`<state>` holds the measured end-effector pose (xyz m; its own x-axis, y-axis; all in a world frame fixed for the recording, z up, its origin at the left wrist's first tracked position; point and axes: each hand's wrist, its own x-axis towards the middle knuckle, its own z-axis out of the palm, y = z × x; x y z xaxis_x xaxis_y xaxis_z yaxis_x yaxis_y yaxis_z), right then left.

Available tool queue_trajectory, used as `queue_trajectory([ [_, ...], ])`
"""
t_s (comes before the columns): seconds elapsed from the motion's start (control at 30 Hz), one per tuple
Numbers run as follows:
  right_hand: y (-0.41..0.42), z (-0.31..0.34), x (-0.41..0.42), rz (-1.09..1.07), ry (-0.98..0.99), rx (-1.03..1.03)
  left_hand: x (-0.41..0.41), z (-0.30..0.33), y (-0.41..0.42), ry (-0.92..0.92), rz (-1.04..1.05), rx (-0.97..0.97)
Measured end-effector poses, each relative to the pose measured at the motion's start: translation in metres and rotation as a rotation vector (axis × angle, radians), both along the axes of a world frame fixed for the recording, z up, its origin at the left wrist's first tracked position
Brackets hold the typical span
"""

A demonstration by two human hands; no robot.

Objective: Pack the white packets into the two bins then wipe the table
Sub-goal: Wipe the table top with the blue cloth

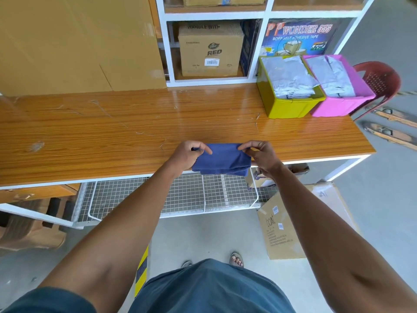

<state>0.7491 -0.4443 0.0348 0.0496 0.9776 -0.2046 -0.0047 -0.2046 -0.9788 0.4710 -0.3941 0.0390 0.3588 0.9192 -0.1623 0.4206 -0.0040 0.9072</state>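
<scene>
A folded blue cloth (222,159) hangs over the front edge of the wooden table (135,127). My left hand (188,155) pinches its upper left corner and my right hand (262,155) pinches its upper right corner, holding it stretched between them. At the table's far right stand a yellow-green bin (291,107) and a pink bin (343,105), side by side and touching. Both hold white packets (291,75), stacked up to about the rim.
White shelving (266,14) with cardboard boxes (211,48) stands behind the table, and a large cardboard sheet (74,41) leans at the back left. A red plastic chair (379,80) sits beyond the bins. A wire rack (191,195) lies under the table, with a carton (284,224) on the floor.
</scene>
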Motion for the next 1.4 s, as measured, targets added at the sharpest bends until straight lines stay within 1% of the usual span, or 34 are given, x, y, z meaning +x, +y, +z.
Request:
queue_trajectory([
  [0.1,-0.003,-0.003,-0.003,0.018,-0.028,0.01,0.001,-0.014,0.007,0.025,0.018,0.013],
  [0.17,-0.006,-0.003,-0.006,-0.004,0.003,-0.003,0.005,-0.016,0.009,0.045,0.017,0.013],
  [0.23,-0.009,-0.003,-0.006,-0.009,0.104,-0.032,0.006,-0.009,0.007,0.011,-0.039,-0.011],
  [0.33,-0.016,-0.003,0.001,0.013,0.245,-0.085,0.005,-0.004,0.003,-0.053,-0.149,-0.107],
  [0.4,-0.022,-0.005,0.008,0.027,0.216,-0.128,0.006,-0.006,0.004,-0.057,-0.199,-0.149],
  [0.47,-0.03,-0.007,0.013,0.015,0.128,-0.159,0.009,-0.013,0.008,-0.038,-0.23,-0.173],
  [0.57,-0.043,-0.013,0.02,-0.043,-0.004,-0.175,0.02,-0.022,0.012,0.011,-0.244,-0.13],
  [0.7,-0.061,-0.021,0.033,-0.174,0.01,-0.218,0.044,-0.024,0.012,0.036,-0.281,-0.122],
  [0.83,-0.082,-0.022,0.06,-0.234,0.0,-0.261,0.085,-0.032,0.014,0.057,-0.372,-0.124],
  [0.93,-0.092,-0.027,0.093,-0.255,0.053,-0.286,0.119,-0.033,0.015,0.082,-0.467,-0.183],
  [1.03,-0.105,-0.035,0.127,-0.296,0.1,-0.302,0.159,-0.035,0.016,0.1,-0.509,-0.215],
  [1.13,-0.116,-0.04,0.164,-0.376,0.143,-0.266,0.209,-0.034,0.019,0.112,-0.532,-0.187],
  [1.3,-0.139,-0.052,0.216,-0.559,0.081,-0.281,0.286,-0.038,0.016,0.189,-0.572,-0.139],
  [1.4,-0.157,-0.06,0.243,-0.595,0.079,-0.287,0.331,-0.042,0.009,0.228,-0.611,-0.11],
])
